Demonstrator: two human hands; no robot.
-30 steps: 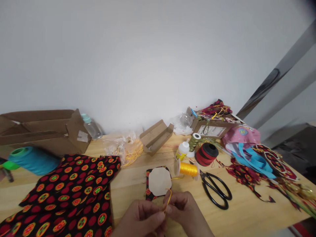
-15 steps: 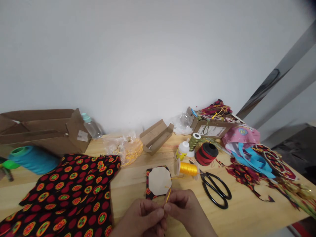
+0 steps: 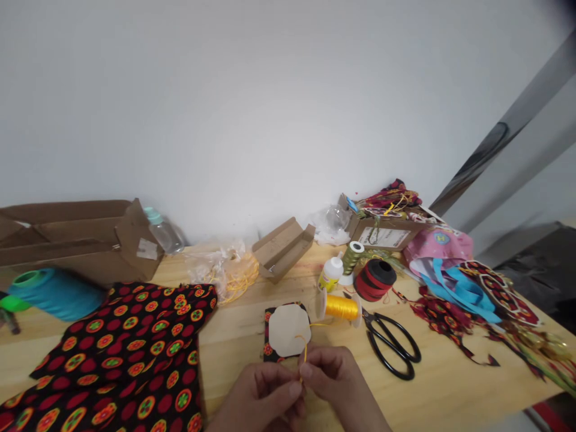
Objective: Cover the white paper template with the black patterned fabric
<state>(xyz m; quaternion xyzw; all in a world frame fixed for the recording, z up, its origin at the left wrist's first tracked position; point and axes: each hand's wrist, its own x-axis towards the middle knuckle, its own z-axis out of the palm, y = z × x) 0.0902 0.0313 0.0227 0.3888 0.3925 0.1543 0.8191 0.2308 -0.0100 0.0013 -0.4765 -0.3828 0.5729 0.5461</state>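
Both hands meet at the bottom edge of the view. My left hand (image 3: 263, 396) and my right hand (image 3: 335, 384) are pinched together on a yellow thread (image 3: 304, 358), which loops up between the fingertips. The thread runs toward a yellow thread spool (image 3: 342, 306) lying on the wooden table (image 3: 234, 336). Just beyond my fingers lies a pale card octagon (image 3: 289, 329) on a small square of patterned fabric. Black scissors (image 3: 392, 346) rest to the right of the spool.
A large black fabric with red and orange circles (image 3: 121, 354) covers the left. Behind it are cardboard boxes (image 3: 67, 237), a teal thread cone (image 3: 56, 294) and a plastic bottle (image 3: 164, 231). Glue bottle (image 3: 330, 273), red ribbon roll (image 3: 375, 280), open small box (image 3: 283, 247) and fabric scraps (image 3: 468, 294) crowd the right.
The hands stay pinched on the thread and shift only slightly; the thread loop above the fingers has changed shape a little. The view has drifted slightly.
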